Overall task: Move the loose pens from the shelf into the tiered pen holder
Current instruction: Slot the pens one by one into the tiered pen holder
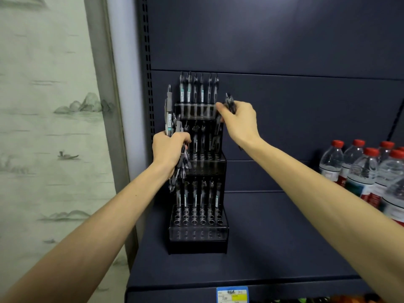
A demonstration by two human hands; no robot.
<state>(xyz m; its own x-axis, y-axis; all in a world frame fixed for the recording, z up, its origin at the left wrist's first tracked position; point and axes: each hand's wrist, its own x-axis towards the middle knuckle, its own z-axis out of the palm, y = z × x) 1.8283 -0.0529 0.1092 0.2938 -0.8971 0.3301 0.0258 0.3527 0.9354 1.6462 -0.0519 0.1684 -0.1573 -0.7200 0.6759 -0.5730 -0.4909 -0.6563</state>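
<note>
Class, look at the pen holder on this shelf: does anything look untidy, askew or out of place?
Nothing is spilled or damaged. The pen holder stands upright with its pens in straight rows; only its front holes are unfilled. The left hand grips a splayed bundle of pens.

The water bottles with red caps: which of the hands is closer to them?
Right. The right hand is nearer the water bottles, though well left of them; the left hand is farther left, past the pen holder.

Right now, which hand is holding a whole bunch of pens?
The left hand grips the bundle of pens beside the pen holder. The right hand pinches only one pen by the top tier.
</note>
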